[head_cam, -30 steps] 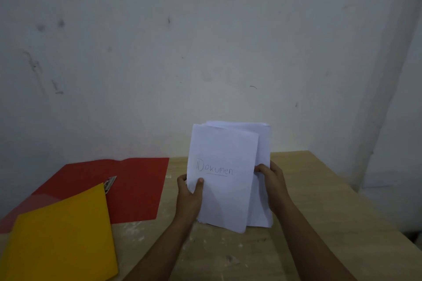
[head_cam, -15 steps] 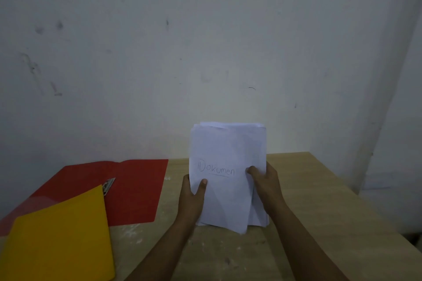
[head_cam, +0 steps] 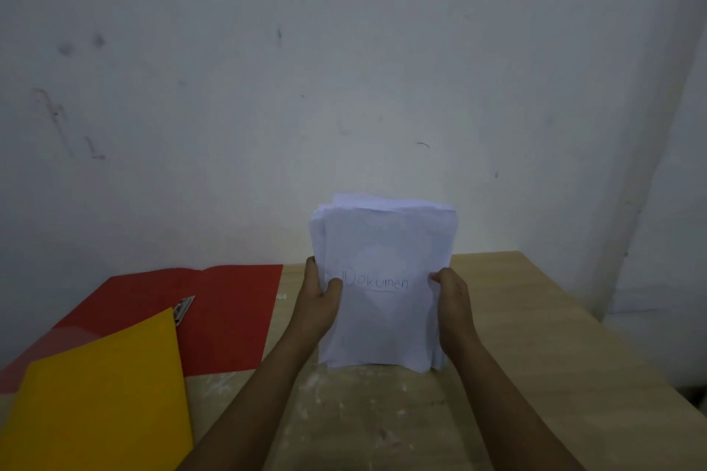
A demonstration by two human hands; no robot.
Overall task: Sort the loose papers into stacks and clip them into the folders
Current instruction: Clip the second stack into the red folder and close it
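while both hands grip its sides, the paper stack stands seemingly upright.

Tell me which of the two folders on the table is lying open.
The red folder, spread flat with its centre crease and metal clip showing. The yellow folder lies closed, overlapping the red one's near left corner.

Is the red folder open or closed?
Open. The red folder lies spread flat on the table, its middle crease and metal clip showing. The yellow folder covers one corner.
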